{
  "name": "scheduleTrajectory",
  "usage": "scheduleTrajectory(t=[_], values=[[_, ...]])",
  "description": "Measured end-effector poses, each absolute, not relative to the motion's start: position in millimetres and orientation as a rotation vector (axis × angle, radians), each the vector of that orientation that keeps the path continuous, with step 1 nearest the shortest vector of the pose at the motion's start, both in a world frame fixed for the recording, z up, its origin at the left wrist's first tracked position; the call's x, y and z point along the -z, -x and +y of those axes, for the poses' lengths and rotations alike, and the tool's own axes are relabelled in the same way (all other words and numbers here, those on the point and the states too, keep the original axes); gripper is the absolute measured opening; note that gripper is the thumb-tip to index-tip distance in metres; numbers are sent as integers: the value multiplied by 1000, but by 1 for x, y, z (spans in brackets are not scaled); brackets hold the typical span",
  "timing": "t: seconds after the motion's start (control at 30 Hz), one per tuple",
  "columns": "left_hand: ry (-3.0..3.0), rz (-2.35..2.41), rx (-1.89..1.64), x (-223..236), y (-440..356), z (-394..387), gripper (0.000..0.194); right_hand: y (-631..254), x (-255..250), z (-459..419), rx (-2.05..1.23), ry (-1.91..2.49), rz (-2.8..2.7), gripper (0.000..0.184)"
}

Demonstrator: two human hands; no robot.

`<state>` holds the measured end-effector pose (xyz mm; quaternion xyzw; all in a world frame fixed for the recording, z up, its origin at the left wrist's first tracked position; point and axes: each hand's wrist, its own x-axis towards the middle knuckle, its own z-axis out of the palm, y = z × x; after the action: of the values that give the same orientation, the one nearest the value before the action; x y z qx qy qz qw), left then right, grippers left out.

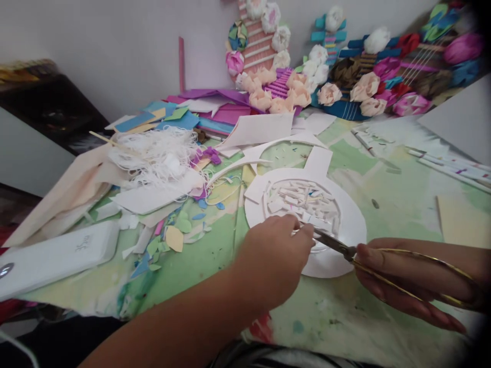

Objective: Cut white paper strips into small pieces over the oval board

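Note:
My right hand grips a pair of scissors with thin gold-coloured handles, the blades pointing left towards my other hand. My left hand is closed in a pinch at the blade tips, with a small white piece partly showing between the fingers. Below both hands lies a round white paper cutout with a rectangular tab at its top. A ring in its middle encloses many short white strips and scraps. My left hand covers the ring's lower left part.
White string lies heaped at left, near paper leaves and a white power bank. Curved paper offcuts and coloured sheets lie behind. Paper-flower decorations lean on the wall. White sticks lie at right.

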<state>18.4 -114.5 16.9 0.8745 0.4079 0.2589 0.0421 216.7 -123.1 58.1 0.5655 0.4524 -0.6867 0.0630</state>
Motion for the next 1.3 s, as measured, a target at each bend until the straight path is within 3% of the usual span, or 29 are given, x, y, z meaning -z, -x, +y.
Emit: scheduleTrajectory(t=[0.17,0.37,1.0,1.3], values=[[-2920,1096,-784,-12,-17,-108,20,-225,-50,-128,2274,-1610,1239,55],[-2991,866,-898,-10,-14,-99,21,-226,-51,-129,2287,-1570,1333,55],[-2868,1062,-716,-4,-13,-89,22,-230,-33,-116,2460,-1408,1291,51],[-2646,1133,-931,-2,-12,-85,22,-229,-35,-119,2346,-1539,1355,51]])
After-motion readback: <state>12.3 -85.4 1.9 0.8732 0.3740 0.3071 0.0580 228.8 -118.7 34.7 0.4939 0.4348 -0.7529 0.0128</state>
